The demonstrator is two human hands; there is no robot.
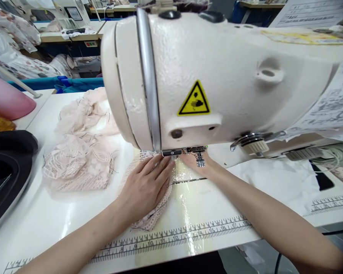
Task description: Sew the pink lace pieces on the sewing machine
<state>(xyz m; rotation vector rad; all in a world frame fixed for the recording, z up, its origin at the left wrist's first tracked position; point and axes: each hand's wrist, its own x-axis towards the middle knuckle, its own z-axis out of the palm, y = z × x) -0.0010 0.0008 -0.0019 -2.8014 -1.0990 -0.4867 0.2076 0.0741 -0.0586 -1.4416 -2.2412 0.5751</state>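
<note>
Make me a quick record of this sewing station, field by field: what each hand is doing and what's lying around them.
Setting: white sewing machine on a white table, ruler strip along its front edge
Left: left hand flat, fingers spread, pressing a pale pink lace piece beside the presser foot
Right: right hand under the machine head at the presser foot; fingers partly hidden
Nearby: pile of lace to the left; yellow warning sticker on the machine
</note>
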